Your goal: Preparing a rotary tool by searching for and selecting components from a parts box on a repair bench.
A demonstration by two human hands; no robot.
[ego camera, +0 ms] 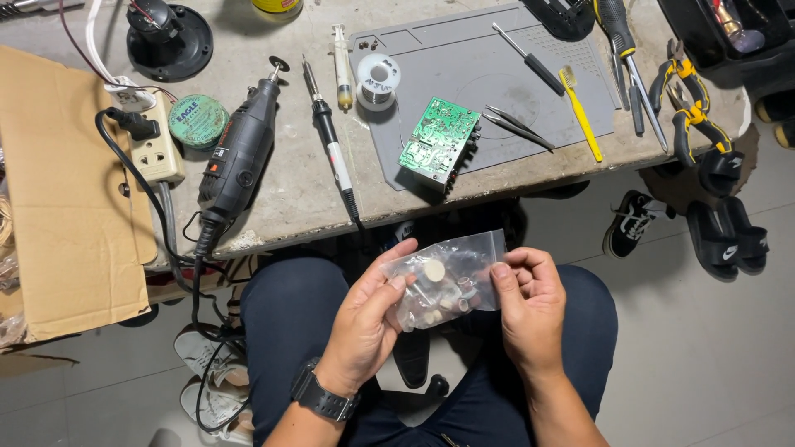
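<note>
Both hands are closed on a small clear plastic bag (447, 280) held over your lap, just near of the surface's (281, 199) edge: your left hand (368, 319) cradles its left side with the thumb on top, and your right hand (526, 302) pinches its right edge between thumb and fingers. Inside you can see small round bits, pale and reddish, bunched toward the bottom. The bag looks light, limp and a little slick, so its contents will likely shift; the firmest hold is probably along the sealed top edge or under the bunched pieces. Beyond it on the surface lie a green circuit board (439, 141) on a grey mat (497, 83), a soldering iron (331, 141) to its left, and a black rotary tool (240, 153) further left.
</note>
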